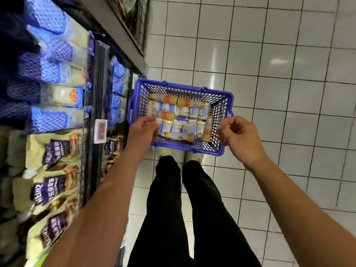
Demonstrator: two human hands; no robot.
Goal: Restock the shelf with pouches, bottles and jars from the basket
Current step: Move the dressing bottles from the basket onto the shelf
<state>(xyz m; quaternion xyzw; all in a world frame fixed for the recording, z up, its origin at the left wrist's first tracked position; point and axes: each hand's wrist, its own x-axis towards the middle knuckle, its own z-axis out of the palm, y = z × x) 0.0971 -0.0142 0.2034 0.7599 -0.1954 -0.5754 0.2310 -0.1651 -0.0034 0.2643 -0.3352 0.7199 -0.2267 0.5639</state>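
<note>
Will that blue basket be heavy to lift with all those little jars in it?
Probably heavy for its size: the basket is packed with rows of jars. They lie on their sides, so they would likely roll and clink if it tilts. Its mesh plastic walls may flex a little.

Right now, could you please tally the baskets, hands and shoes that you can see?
basket: 1
hands, left hand and right hand: 2
shoes, left shoe and right shoe: 2
total: 5
</note>
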